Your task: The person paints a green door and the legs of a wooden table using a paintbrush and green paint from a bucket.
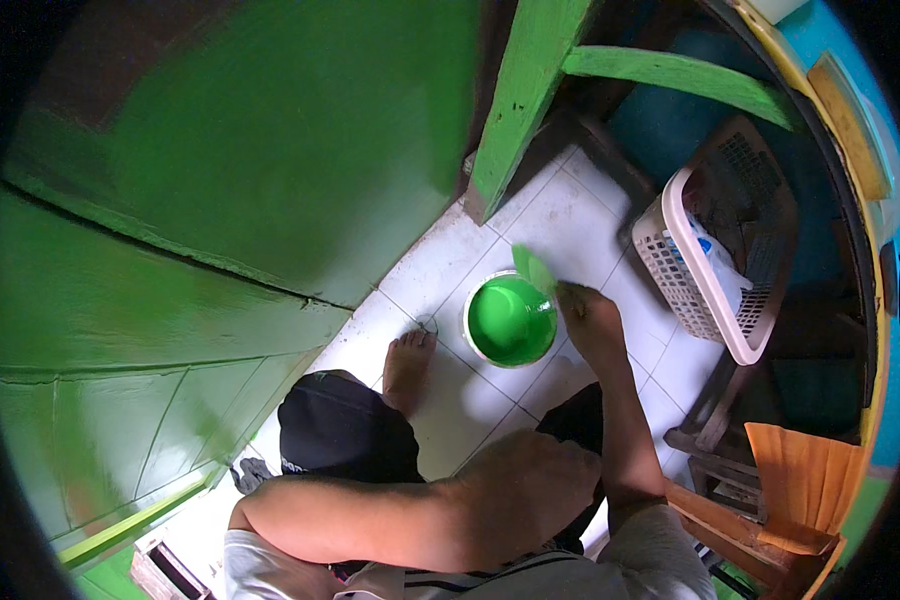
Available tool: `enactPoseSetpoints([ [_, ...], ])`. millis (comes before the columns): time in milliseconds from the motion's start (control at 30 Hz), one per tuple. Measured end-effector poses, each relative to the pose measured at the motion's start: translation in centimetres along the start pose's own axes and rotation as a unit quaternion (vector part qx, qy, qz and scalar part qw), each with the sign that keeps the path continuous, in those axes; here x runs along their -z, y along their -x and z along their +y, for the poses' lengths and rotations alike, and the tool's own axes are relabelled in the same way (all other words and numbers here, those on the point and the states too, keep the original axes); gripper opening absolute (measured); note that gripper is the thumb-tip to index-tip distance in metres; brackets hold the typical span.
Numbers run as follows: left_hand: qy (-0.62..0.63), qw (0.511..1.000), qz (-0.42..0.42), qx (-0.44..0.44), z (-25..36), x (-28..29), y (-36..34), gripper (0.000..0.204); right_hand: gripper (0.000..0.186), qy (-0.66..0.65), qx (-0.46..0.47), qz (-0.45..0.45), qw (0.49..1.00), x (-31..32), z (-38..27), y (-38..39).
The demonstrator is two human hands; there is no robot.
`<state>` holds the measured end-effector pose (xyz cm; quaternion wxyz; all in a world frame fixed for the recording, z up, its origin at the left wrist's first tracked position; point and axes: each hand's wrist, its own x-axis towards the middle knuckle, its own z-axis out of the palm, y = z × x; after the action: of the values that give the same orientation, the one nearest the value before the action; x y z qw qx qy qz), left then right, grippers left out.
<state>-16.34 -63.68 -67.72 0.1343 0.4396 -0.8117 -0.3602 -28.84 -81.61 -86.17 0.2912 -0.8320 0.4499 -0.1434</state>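
Note:
My right hand (592, 322) is closed in a pinch just right of a round white-rimmed bucket (475, 350). From its fingers a flat, green-coated paintbrush (532, 268), smeared by motion, reaches over the bucket's far right rim. Bright green paint (510, 318) lies inside the bucket, which stands on the floor. My left forearm crosses in front of my body. At its end, my left hand (550, 480) is bent down beside my right forearm and over my dark-clothed right leg. Only the back of that hand shows; its fingers are hidden.
Glossy green panelled wall (300, 180) rises at the left, with darker patches up high. A green wooden post (515, 110) stands beyond the bucket on white floor tiles (440, 260). To the right is a pale plastic basket (685, 260) with plastic bags. My bare foot (408, 368) is left of the bucket.

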Motion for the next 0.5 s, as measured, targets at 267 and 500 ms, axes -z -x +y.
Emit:
enactPoseSetpoints([
  [267, -0.001, 0.999, -0.039, 0.029, 0.9, -2.0, -0.9, 0.035, 0.018, 0.272, -0.019, -0.16, 0.949, -13.7, 8.1, -0.3],
  [500, -0.009, 0.997, -0.052, 0.05, 1.1, -1.2, -0.6, 0.023, 0.019, 0.218, -0.015, -0.103, 0.97, -16.6, 7.9, -2.3],
])
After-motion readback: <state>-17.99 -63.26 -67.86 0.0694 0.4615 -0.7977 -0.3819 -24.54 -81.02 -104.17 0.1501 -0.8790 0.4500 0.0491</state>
